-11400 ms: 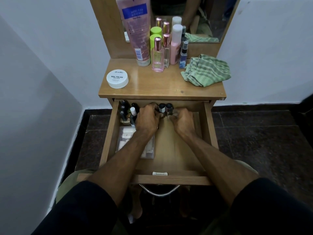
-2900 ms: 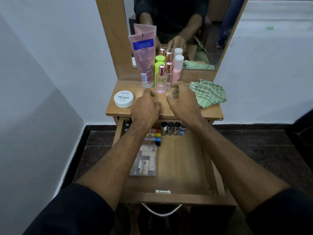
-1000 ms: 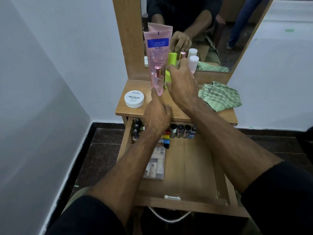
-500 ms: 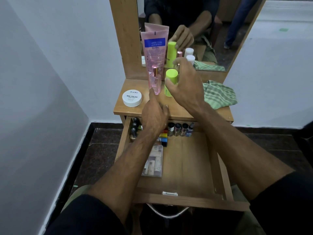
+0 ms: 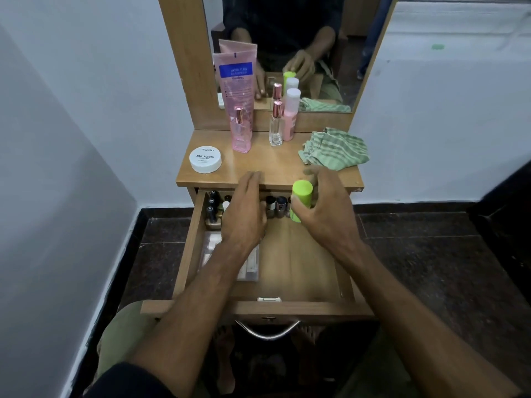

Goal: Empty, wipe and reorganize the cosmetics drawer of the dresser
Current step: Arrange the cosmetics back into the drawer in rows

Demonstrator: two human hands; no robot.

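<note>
My right hand (image 5: 324, 214) grips a lime-green bottle (image 5: 300, 200) above the back of the open wooden drawer (image 5: 298, 271). My left hand (image 5: 244, 216) hovers over the drawer's back left with its fingers straight, their tips at the dresser top's front edge; it holds nothing. At the drawer's back stand small nail polish bottles (image 5: 275, 206) and dark bottles (image 5: 212, 206) in the left corner. A clear flat case (image 5: 250, 265) lies at the drawer's left, partly hidden by my left forearm.
On the dresser top (image 5: 270, 168) stand a pink tube (image 5: 237, 90), a pink perfume bottle (image 5: 240, 130), a clear bottle (image 5: 275, 127), a pink bottle with a white cap (image 5: 290, 116), a white nail polish remover jar (image 5: 205, 159) and a green striped cloth (image 5: 334, 149). A mirror (image 5: 339, 38) rises behind.
My right hand has carried the lime-green bottle from the dresser top down over the drawer. My left hand stays near the drawer's back.
</note>
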